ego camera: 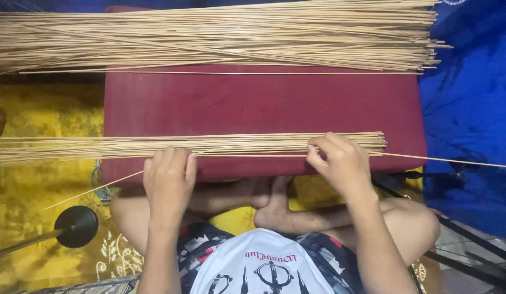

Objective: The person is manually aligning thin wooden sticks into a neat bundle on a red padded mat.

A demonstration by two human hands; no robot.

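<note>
A row of thin sticks [236, 144] is kept flat along the near edge of the red cushion [264, 103]: pressed under the flattened left hand [168, 177], pinched by the right hand [340, 160]. A bigger stick pile [220, 35] is left at the far edge.

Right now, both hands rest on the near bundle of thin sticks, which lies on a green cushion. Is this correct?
Not quite: the cushion is dark red, not green, as the head view shows. The rest holds: the left hand and the right hand both rest on the near bundle of thin sticks lying on it.
</note>
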